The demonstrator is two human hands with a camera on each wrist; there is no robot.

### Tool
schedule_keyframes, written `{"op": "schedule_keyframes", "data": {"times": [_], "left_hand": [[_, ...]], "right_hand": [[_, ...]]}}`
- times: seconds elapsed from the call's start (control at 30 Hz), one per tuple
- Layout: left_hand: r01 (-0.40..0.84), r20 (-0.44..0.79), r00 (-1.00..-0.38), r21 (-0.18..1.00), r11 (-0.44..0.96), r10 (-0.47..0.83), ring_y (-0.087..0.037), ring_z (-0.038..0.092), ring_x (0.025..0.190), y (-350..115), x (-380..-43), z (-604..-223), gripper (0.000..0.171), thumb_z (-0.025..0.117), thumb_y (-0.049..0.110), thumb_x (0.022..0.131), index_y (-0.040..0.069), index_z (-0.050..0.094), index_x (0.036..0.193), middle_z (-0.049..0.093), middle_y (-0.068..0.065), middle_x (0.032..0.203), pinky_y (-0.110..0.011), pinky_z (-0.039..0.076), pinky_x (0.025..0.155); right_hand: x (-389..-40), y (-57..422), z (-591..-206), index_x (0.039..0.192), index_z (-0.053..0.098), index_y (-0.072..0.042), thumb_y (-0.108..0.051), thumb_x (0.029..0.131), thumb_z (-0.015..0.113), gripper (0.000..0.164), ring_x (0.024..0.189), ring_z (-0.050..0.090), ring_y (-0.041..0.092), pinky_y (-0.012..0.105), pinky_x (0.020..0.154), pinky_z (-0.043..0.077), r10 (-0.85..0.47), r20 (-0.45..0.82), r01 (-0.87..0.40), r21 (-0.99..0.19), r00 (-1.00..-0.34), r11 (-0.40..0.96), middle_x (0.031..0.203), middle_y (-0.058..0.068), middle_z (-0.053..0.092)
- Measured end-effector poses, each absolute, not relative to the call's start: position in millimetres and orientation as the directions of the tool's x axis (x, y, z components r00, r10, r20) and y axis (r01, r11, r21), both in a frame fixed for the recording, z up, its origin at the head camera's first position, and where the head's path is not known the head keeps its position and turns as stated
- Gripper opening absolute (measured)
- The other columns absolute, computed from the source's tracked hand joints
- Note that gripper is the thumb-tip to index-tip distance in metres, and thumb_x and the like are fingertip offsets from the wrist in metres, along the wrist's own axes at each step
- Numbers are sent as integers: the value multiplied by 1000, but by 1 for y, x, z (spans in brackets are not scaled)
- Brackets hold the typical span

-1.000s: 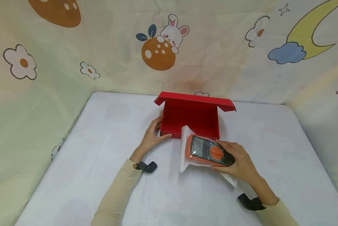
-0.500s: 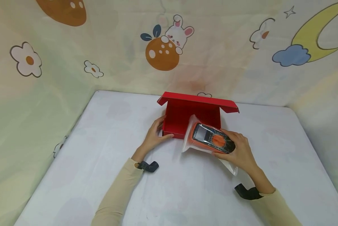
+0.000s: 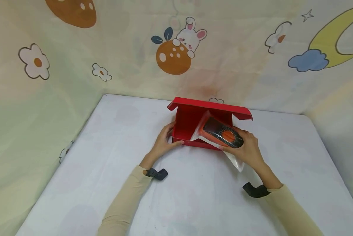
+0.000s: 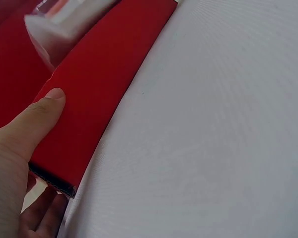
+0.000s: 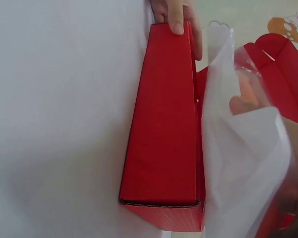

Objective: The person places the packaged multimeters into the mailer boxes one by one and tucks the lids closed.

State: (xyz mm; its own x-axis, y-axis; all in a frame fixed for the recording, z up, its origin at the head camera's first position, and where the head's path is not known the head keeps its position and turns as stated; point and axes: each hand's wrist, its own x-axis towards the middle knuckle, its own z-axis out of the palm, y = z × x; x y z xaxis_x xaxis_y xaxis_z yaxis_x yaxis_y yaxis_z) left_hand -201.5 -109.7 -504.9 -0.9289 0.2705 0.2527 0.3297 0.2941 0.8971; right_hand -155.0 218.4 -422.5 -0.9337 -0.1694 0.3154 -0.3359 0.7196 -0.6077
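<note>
The orange-and-black multimeter [image 3: 222, 132], wrapped in a clear plastic bag [image 5: 233, 158], was over the opening of the red box [image 3: 185, 124], slanted with its dial end nearer the person. The right-hand grip [image 3: 247, 147] held it through the plastic by that end, thumb on the near side; holding it there probably left the other end free to pass the front wall [image 4: 104, 64]. Whether it touched the box inside could not be told. The bag's loose end hung toward the person, likely because the grip gathered only the part around the meter.

The left-hand grip [image 3: 161, 144] held the box's front left corner, thumb on the front wall and fingers round the side, presumably to stop it sliding on the white surface [image 3: 179, 203]. The lid [image 3: 209, 104] stood raised at the back, which left the opening accessible.
</note>
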Motion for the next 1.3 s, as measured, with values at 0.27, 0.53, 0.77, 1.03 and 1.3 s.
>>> {"op": "schedule_keyframes", "data": {"times": [0.27, 0.53, 0.77, 1.03, 1.3], "left_hand": [[333, 251, -929, 887, 320, 270, -23, 41, 137, -112, -201, -500, 85, 82, 19, 79, 16, 34, 150, 38, -6, 151, -40, 44, 106], [326, 237, -930, 883, 338, 280, -20, 39, 137, -115, -204, -500, 85, 80, 22, 82, 18, 31, 151, 37, -4, 152, -37, 44, 106], [332, 248, -931, 882, 334, 269, -20, 40, 136, -114, -203, -503, 84, 81, 21, 81, 18, 33, 150, 38, -4, 151, -37, 45, 105], [323, 239, -932, 889, 326, 273, -18, 40, 136, -112, -201, -506, 85, 81, 23, 81, 20, 32, 151, 38, -2, 152, -36, 44, 106], [319, 233, -933, 888, 330, 275, -16, 40, 136, -112, -201, -506, 85, 81, 24, 81, 19, 32, 150, 38, -1, 151, -34, 44, 106]], "right_hand": [[-172, 212, -419, 128, 59, 3, -21, 61, 92, 79, 98, 54, 42, 60, 83, 38, -183, 360, -365, -544, -915, 756, 110, 26, 65], [-188, 206, -417, 126, 60, 3, -24, 58, 94, 81, 100, 58, 43, 63, 86, 38, -242, 412, -425, -442, -879, 790, 110, 26, 66], [-197, 202, -417, 125, 61, 0, -30, 58, 94, 80, 95, 60, 39, 60, 83, 44, -304, 379, -447, -382, -874, 809, 106, 22, 68], [-207, 198, -416, 124, 62, -3, -36, 57, 94, 81, 95, 61, 37, 55, 80, 51, -348, 332, -457, -350, -877, 818, 108, 21, 68], [-217, 190, -415, 131, 56, -1, -30, 62, 92, 84, 119, 46, 40, 61, 95, 44, -375, 225, -436, -394, -899, 809, 126, 23, 54]]}}
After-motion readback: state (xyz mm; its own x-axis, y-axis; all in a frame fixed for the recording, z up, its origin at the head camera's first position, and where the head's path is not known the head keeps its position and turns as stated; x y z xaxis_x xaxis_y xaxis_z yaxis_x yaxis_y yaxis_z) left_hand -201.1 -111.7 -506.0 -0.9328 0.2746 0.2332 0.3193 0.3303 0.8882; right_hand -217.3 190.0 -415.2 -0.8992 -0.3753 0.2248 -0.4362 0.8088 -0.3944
